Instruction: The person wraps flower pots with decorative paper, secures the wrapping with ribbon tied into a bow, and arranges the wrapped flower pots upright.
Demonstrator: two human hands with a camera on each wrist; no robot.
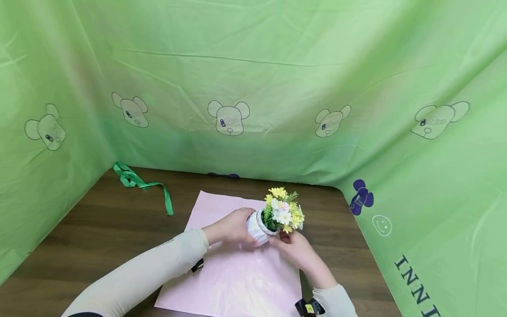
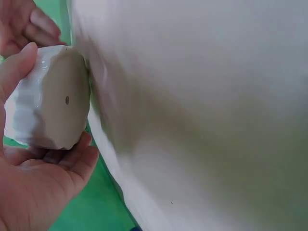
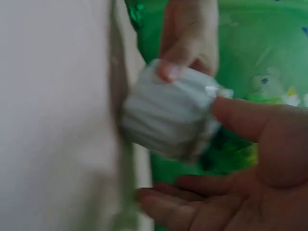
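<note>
A white ribbed flowerpot (image 1: 259, 227) with yellow and white flowers (image 1: 283, 211) is tilted over the pink sheet (image 1: 237, 281), its blooms leaning right. My left hand (image 1: 236, 226) grips the pot round its side, thumb on one side and fingers on the other in the left wrist view. The pot's base, with a small hole, shows in that view. At the rim is the thumb of my right hand (image 3: 240, 178); the fingers of this hand stretch loosely below the pot, spaced away from it. Most flowers are hidden behind the right hand in the right wrist view.
A crumpled green ribbon (image 1: 136, 180) lies at the back left of the brown wooden table (image 1: 91, 233). Green cloth (image 1: 253, 66) printed with bear heads walls in the back and both sides. Dark bands with cameras sit at both wrists.
</note>
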